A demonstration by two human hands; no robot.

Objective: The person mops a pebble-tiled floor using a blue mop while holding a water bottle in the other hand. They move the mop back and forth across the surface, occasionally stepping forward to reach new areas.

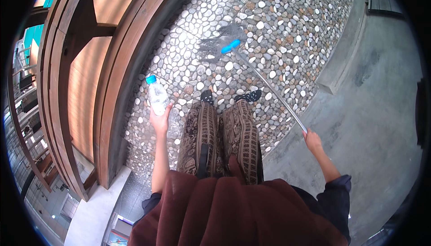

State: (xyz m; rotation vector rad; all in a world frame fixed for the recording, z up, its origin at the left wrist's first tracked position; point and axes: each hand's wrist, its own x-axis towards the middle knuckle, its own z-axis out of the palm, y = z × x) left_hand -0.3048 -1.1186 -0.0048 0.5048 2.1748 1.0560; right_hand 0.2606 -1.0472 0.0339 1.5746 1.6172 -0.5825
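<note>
My left hand (159, 121) is wrapped around the lower part of a clear plastic bottle (158, 97) with a blue cap, held upright and tilted slightly to the left. My right hand (313, 141) grips the end of a metal mop handle (274, 91), out to the right. From there the handle slants up and left to a blue clamp (230, 46). Dark grey mop strands (211, 47) fan out from the clamp over the pebbled floor, in front of my feet.
The floor (287, 30) is set with white, grey and brown pebbles. A wooden railing (105, 102) curves along the left. On the right, a low concrete curb (343, 62) borders a smooth grey surface (372, 111). My feet in dark dotted socks (248, 96) stand on the pebbles.
</note>
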